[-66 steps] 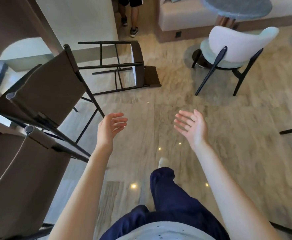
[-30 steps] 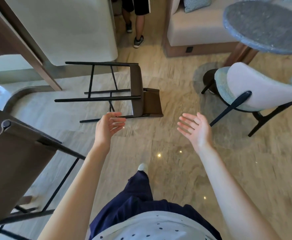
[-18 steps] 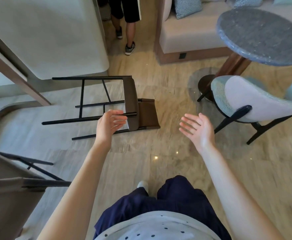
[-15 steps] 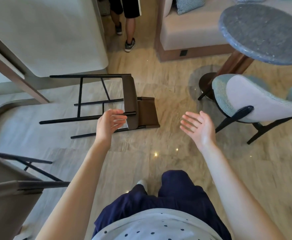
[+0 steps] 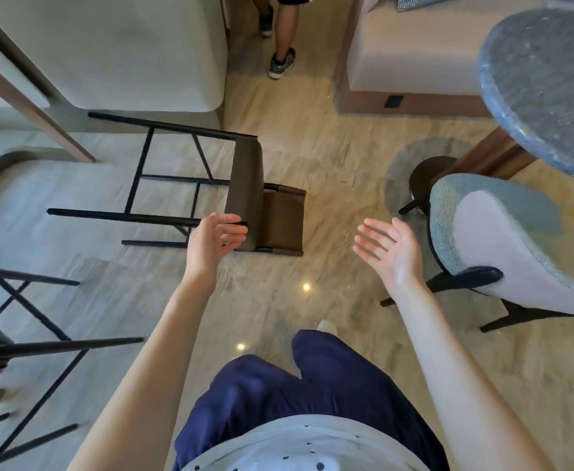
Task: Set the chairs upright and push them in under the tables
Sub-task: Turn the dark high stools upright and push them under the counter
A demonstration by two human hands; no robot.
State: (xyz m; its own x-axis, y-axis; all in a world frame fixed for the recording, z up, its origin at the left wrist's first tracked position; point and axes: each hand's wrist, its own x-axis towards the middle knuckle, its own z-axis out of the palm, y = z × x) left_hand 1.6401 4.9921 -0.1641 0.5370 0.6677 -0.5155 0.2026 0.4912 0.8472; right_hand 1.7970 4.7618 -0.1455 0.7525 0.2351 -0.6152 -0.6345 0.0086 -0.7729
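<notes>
— Stool first: where does it lie?

— Head view: the brown bar stool [image 5: 244, 185] is tipped over on its side on the marble floor [image 5: 329, 171], black legs pointing to the left, seat on edge and the low backrest flat toward the right. It lies just in front of the pale bench [image 5: 125, 52] at the upper left, whose slanted brown leg comes down beside the stool's feet.

— And the hands?

— Both are raised in front of the person, well apart, and hold nothing. The left hand [image 5: 212, 244] has its fingers loosely curved, and its fingertips overlap the near edge of the stool's seat in the picture; whether it touches the seat I cannot tell. The right hand [image 5: 389, 251] is spread, palm turned inward, fingers straight, over bare floor between the stool and the white chair.

— Which white chair?

— The upholstered chair [image 5: 503, 239] with dark legs stands upright at the right, beside the round grey-topped bench [image 5: 543, 79].

— Anything else nearby?

— A second dark-framed stool [image 5: 23, 338] shows at the left edge, its legs slanting across the frame; only part of it is visible. At the top, another person's legs [image 5: 283, 32] stand beside the pale bench.
</notes>
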